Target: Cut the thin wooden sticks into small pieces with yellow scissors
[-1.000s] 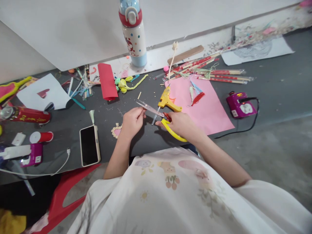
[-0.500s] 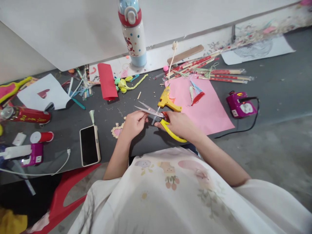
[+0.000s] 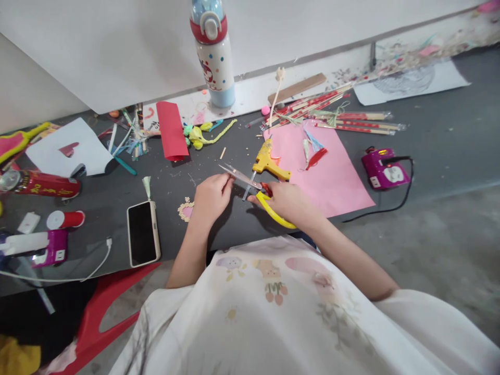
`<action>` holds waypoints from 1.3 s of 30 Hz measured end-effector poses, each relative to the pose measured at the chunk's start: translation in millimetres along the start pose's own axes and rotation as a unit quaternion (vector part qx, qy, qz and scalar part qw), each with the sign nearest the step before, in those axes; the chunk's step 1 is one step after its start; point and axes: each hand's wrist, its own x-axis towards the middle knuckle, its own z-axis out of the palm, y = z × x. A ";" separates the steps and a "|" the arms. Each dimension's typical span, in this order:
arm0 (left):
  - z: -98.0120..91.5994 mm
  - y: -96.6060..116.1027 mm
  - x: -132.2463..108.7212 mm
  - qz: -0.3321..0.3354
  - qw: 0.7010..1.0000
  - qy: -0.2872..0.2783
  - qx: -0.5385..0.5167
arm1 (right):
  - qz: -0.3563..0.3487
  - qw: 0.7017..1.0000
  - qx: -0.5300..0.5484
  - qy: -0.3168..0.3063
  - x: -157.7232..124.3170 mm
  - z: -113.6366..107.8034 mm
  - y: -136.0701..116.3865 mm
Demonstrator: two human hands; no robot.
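My right hand (image 3: 287, 200) is wrapped round the yellow-handled scissors (image 3: 277, 213), whose blades point left toward my other hand. The blades are closed or nearly so. My left hand (image 3: 213, 198) is closed in a pinch by the blade tips; whatever sits between its fingers is too small and hidden to name. Just beyond the scissors lies a yellow hot glue gun (image 3: 265, 159), its clear glue stick crossing under the blades. Left of my left hand, partly covered by it, is a pink heart (image 3: 186, 212) edged with small pale pieces.
Pink paper (image 3: 332, 182) with tassels lies to the right, beside a purple power adapter (image 3: 386, 167) with a black cord. A phone (image 3: 144, 234) rests at left. Behind stand a bottle (image 3: 214, 62) and wrapped chopsticks (image 3: 312, 107). A red spool (image 3: 74, 219) is far left.
The scissor blades, spread apart half a second ago, have come together near my left fingertips. Both hands stay in nearly the same place.
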 end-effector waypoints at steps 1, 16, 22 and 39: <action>1.8 1.4 -0.7 0.000 1.000 0.018 0.025 | 0.003 1.000 0.002 0.001 -0.2 0.3 -0.8; 8.5 7.5 -5.6 0.125 0.987 0.045 0.086 | -0.040 0.998 0.027 0.030 -3.6 1.4 6.0; 9.0 7.4 -7.1 0.134 0.986 0.056 0.086 | -0.028 0.999 0.034 0.028 -3.1 1.1 4.3; -23.7 22.0 14.0 0.060 0.978 0.018 0.201 | 0.016 0.988 0.149 -0.019 11.0 9.1 -1.1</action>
